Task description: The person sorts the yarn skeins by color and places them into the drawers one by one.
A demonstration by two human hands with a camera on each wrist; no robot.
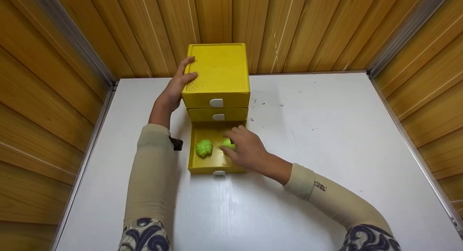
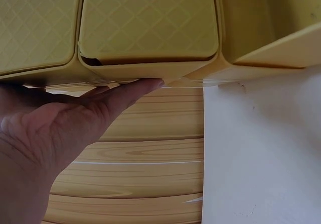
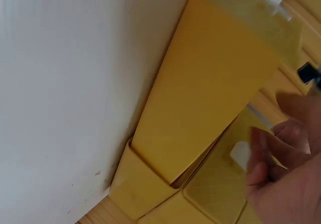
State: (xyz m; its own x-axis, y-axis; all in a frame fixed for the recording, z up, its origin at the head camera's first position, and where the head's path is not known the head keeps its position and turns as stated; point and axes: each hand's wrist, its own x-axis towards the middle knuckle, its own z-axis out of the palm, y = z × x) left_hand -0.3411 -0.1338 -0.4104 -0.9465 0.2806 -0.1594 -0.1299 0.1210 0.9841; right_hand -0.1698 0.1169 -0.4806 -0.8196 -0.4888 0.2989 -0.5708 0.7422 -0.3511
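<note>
A yellow three-drawer box (image 1: 217,68) stands near the back of the table, its bottom drawer (image 1: 217,163) pulled out. My left hand (image 1: 175,88) rests against the box's left side, two digits reaching over the top edge; the left wrist view shows straight fingers along the side. Inside the drawer, a bright green ball of yarn (image 1: 204,148) lies at the left. My right hand (image 1: 250,147) is over the drawer's right half, thumb and fingers pinching a second green ball (image 1: 228,145), mostly hidden by the hand. In the right wrist view the drawer's outer wall (image 3: 205,83) hides that ball.
The two upper drawers are closed, each with a white tab handle (image 1: 216,102). Behind the white table (image 1: 318,135) rises a wood-panelled wall (image 1: 213,16), with more panelling at both sides. Small dark marks dot the tabletop right of the box.
</note>
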